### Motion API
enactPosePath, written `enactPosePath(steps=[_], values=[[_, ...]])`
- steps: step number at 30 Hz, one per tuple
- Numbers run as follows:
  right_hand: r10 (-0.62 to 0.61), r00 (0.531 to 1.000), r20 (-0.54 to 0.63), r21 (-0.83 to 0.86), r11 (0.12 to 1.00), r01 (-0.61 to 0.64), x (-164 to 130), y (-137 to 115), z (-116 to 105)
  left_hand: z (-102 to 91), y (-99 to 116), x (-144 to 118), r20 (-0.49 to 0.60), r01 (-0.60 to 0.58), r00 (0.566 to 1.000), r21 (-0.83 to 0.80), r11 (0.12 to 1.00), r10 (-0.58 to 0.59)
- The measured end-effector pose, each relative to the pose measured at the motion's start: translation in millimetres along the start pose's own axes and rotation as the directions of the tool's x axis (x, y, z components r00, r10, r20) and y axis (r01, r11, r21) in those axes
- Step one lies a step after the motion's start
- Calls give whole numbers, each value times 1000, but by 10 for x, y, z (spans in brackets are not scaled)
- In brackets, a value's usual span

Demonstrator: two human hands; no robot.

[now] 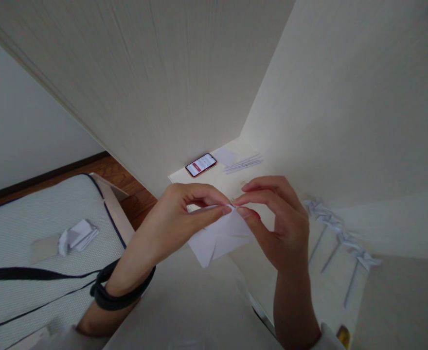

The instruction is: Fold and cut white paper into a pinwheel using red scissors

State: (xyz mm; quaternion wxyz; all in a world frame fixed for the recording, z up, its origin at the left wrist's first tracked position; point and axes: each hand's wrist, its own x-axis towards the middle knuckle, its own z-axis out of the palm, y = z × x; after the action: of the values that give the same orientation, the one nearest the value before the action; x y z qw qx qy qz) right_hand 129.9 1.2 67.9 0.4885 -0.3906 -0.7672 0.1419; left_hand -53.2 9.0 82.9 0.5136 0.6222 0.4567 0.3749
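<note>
My left hand (179,209) and my right hand (277,221) meet above a cream desk (236,184), both pinching the same point of a folded white paper piece (219,236). The paper hangs below the fingertips with creased flaps pointing down. A dark band (117,291) wraps my left wrist. Three finished white paper pinwheels on thin sticks (330,233) lie in a row on the desk, just right of my right hand.
A red phone (200,165) with its screen lit lies at the desk's far end, beside a white paper sheet (226,156) and several thin sticks (243,164). To the left stands a pale mattress (24,228) with crumpled paper (78,235) on it. Cream walls enclose the desk.
</note>
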Motion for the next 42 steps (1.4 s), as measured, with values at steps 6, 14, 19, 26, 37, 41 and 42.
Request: enactPosePath(steps=[6, 14, 19, 26, 37, 41, 42], values=[[32, 999, 44, -28, 999, -31, 26, -48, 8, 6, 8, -32, -14, -54, 998, 180, 982, 57], [92, 996, 19, -55, 994, -91, 20, -65, 26, 48, 29, -36, -55, -82, 994, 234, 969, 97], [160, 987, 15, 38, 986, -160, 3, -38, 41, 60, -1, -29, -76, -84, 992, 212, 974, 103], [212, 976, 43, 71, 974, -214, 25, -61, 37, 36, 11, -49, -66, -46, 996, 232, 972, 63], [293, 954, 57, 165, 940, -299, -1, -32, 37, 65, 37, -47, -60, -48, 996, 251, 967, 65], [297, 955, 26, 179, 938, -297, -16, -33, 58, 81, 54, -48, -57, -22, 998, 235, 972, 36], [296, 955, 15, 184, 938, -294, -19, -32, 65, 84, 58, -47, -60, -18, 998, 233, 972, 33]])
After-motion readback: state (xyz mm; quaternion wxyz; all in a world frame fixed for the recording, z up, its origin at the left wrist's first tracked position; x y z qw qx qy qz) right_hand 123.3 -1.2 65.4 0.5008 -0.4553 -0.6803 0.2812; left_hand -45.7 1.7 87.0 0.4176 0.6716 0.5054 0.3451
